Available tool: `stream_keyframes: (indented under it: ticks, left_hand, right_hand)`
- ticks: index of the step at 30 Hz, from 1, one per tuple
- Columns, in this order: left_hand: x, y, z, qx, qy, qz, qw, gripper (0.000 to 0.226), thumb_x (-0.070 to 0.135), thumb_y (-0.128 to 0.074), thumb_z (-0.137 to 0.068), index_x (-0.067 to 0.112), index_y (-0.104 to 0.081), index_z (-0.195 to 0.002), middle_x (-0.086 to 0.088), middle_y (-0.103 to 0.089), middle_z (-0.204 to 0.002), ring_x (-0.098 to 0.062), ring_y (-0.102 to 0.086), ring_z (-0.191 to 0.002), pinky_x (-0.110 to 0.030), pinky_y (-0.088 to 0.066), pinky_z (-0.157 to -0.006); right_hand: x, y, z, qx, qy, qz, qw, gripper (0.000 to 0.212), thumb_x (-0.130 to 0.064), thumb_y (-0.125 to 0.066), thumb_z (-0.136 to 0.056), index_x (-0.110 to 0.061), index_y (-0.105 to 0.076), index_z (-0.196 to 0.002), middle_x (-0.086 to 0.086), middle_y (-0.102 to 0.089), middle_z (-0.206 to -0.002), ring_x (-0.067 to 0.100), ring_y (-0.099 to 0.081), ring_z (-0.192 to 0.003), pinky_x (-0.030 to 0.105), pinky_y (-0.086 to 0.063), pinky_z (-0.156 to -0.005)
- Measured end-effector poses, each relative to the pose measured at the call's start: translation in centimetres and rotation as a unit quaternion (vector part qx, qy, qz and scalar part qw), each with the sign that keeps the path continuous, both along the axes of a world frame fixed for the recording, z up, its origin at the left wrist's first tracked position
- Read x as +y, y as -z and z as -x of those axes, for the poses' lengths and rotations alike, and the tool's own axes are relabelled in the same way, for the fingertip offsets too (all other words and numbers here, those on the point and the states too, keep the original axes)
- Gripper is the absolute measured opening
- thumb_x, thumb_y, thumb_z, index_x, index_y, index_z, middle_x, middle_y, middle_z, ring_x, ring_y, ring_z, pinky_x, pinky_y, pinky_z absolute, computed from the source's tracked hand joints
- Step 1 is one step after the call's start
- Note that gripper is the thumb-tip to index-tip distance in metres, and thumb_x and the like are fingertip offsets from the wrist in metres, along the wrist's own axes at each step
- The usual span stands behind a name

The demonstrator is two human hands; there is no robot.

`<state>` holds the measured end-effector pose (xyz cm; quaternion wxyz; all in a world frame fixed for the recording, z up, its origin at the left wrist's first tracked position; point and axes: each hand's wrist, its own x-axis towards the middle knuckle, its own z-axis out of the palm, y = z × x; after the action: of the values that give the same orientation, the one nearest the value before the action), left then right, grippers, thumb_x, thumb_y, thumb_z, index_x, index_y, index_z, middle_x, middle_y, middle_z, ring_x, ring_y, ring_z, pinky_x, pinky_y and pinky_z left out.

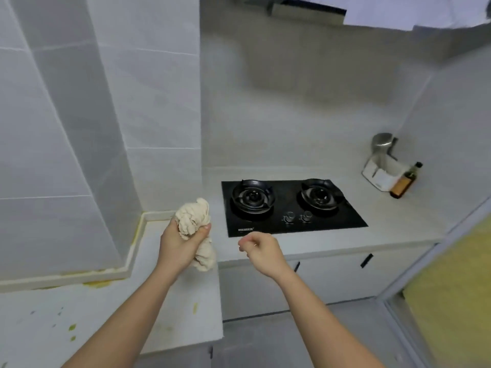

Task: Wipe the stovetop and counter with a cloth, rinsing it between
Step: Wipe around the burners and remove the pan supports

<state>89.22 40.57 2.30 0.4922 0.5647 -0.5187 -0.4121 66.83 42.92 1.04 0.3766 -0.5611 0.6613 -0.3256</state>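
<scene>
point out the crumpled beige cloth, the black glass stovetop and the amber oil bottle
crumpled beige cloth (192, 217), head view, upper bunched folds
black glass stovetop (342, 221), head view, bare glass right of the knobs
amber oil bottle (402, 184), head view, its body

The left hand (178, 244) holds a bunched cream cloth (195, 227) above the pale stone surface (398, 216), beside the black glass two-burner stovetop (287, 208). The right hand (261, 252) hovers curled, empty.
</scene>
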Motion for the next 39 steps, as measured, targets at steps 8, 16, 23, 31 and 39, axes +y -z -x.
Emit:
stream_keyframes:
  ticks: [8, 16, 23, 31, 39]
  left_hand:
    - [-8.0, 1.2, 16.7, -0.024, 0.016, 0.028, 0.999, 0.062, 0.055, -0.083, -0.066, 0.037, -0.054, -0.118, 0.01, -0.071, -0.109, -0.02, -0.07, -0.104, -0.047, -0.056, -0.092]
    - [-16.2, 4.4, 27.8, -0.105, 0.075, 0.026, 0.991, 0.052, 0.025, -0.088, -0.08, 0.035, -0.053, -0.118, 0.014, -0.063, -0.114, -0.002, -0.063, -0.103, -0.027, -0.05, -0.083]
    - [-26.8, 7.9, 35.3, -0.272, 0.181, -0.009, 0.945, 0.076, 0.059, -0.088, -0.062, 0.037, -0.044, -0.12, 0.011, -0.047, -0.118, -0.011, -0.055, -0.105, -0.035, -0.053, -0.086]
    - [-35.1, -0.6, 44.4, -0.109, 0.198, 0.088, 0.97, 0.031, 0.018, -0.064, -0.1, 0.033, -0.042, -0.116, 0.014, -0.051, -0.117, -0.006, -0.051, -0.12, -0.019, -0.038, -0.092]
    - [-41.0, -2.7, 53.1, -0.16, 0.28, 0.083, 0.943, 0.038, 0.008, -0.041, -0.106, 0.033, -0.047, -0.134, 0.003, -0.051, -0.091, -0.001, -0.048, -0.07, -0.02, -0.042, -0.074]
  right_hand:
    - [-3.8, 1.1, 22.7, 0.017, 0.095, -0.015, 0.995, 0.022, -0.036, -0.056, -0.084, -0.029, -0.076, -0.084, -0.015, -0.077, -0.082, 0.006, -0.071, -0.084, 0.041, -0.06, -0.089]
    - [-12.9, 3.3, 32.4, 0.039, 0.083, -0.008, 0.996, 0.018, -0.021, -0.062, -0.095, -0.028, -0.076, -0.086, -0.013, -0.077, -0.081, 0.007, -0.07, -0.077, 0.037, -0.06, -0.084]
    - [-20.6, 5.6, 39.6, 0.105, 0.083, -0.042, 0.99, 0.018, -0.027, -0.061, -0.096, -0.032, -0.076, -0.086, -0.017, -0.076, -0.083, -0.003, -0.068, -0.084, 0.019, -0.05, -0.077]
    - [-29.1, 3.4, 46.5, 0.128, 0.101, -0.026, 0.986, 0.016, -0.032, -0.064, -0.094, -0.035, -0.074, -0.081, -0.02, -0.074, -0.087, -0.005, -0.064, -0.084, 0.018, -0.046, -0.078]
    - [-37.4, 3.1, 47.9, 0.093, -0.079, -0.019, 0.992, 0.048, -0.058, -0.071, -0.08, -0.042, -0.069, -0.125, -0.02, -0.075, -0.106, 0.0, -0.069, -0.09, 0.029, -0.056, -0.093]
